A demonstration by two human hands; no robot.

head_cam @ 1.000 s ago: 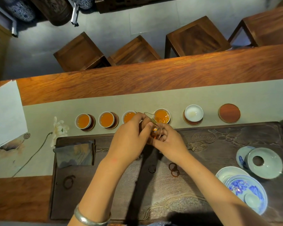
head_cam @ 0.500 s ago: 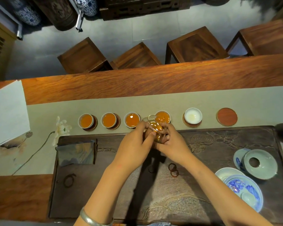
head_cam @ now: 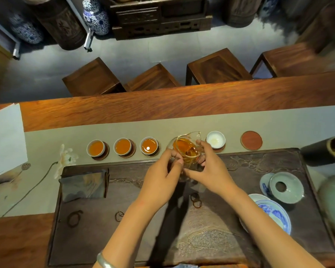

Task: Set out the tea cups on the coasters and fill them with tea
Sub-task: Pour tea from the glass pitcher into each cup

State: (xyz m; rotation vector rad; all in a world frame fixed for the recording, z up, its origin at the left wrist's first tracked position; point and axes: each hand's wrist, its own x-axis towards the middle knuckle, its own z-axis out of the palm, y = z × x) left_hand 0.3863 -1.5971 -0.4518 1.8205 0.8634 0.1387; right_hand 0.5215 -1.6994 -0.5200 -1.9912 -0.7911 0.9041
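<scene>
Gleaming glass pitcher (head_cam: 186,149) (amber tea inside) gripped between both hands.

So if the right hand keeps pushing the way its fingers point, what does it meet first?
The right hand points up-left, fingers already round the glass pitcher. Beyond that, probably the left hand gripping the pitcher's other side, though depth is unclear.
</scene>
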